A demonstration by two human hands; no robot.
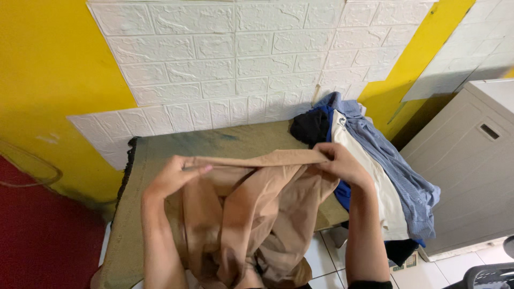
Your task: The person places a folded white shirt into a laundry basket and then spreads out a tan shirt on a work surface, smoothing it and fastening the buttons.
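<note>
One end of the tan cloth garment (251,208) is pinched shut in the left hand (174,176), the forearm raised from below. The garment's upper edge is stretched taut across an olive-covered table (160,147). The other end is clamped in the closed right hand (342,163), just beside a pile of folded blue, cream and black clothes (375,160).

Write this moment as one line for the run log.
left hand: grips tan garment edge | right hand: grips same edge | edge stretched between hands | clothes pile: right on table
</note>
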